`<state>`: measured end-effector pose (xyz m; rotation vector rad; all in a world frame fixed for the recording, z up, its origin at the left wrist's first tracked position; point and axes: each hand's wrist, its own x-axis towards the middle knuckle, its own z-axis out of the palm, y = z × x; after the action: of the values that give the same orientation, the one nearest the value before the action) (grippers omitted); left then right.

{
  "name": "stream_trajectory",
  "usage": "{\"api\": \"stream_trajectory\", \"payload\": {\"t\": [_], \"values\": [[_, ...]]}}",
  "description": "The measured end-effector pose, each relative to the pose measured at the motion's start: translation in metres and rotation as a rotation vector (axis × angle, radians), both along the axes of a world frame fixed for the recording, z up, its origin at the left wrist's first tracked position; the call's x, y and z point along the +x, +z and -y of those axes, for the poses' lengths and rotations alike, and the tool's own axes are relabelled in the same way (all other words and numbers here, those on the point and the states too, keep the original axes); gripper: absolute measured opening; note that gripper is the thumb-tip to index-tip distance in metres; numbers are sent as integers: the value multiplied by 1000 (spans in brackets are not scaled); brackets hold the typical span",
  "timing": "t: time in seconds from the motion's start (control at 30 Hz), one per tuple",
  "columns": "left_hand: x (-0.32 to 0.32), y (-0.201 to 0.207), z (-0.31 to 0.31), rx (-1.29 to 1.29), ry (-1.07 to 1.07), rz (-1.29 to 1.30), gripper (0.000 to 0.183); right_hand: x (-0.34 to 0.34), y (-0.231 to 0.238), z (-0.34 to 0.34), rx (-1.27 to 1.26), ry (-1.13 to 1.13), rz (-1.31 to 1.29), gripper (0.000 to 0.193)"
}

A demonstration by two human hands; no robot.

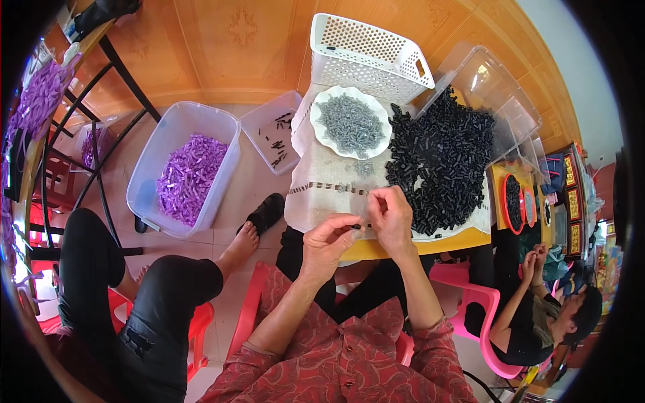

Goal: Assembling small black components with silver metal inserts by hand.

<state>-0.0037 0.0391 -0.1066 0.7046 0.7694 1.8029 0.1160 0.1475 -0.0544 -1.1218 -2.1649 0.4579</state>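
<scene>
My left hand [328, 246] is closed in a pinch on a small black plastic piece [357, 227] at the table's near edge. Close beside it, my right hand [391, 216] has its thumb and fingers pressed together; whatever is between them is too small to make out. Beyond my hands a white scalloped plate [324, 142] holds a heap of small translucent grey pieces [351, 121]. A few more grey pieces [363, 168] lie on the cloth [310, 205] in front of it. To the right spreads a large pile of short black plastic pieces [440, 171].
Behind the plate stands a white perforated basket [369, 70]. A clear bin [494, 94] lies tipped behind the black pile. On the floor at left are a tub [232, 144] of purple pieces and a shallow clear tray [259, 124]. People sit on both sides.
</scene>
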Motion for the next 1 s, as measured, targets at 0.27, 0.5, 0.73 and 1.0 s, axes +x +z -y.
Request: {"api": "stream_trajectory", "payload": {"t": [0.27,0.5,0.73,1.0], "values": [[3,11,4,16,-281,755,25,30,10,44,-367,-50,-319,6],[8,10,8,-65,-372,918,21,41,17,66,-420,-45,-463,5],[27,8,9,0,-280,655,18,37,26,86,-572,-48,-676,9],[42,13,14,-108,-101,209,20,38,21,86,-528,-61,-671,10]]}}
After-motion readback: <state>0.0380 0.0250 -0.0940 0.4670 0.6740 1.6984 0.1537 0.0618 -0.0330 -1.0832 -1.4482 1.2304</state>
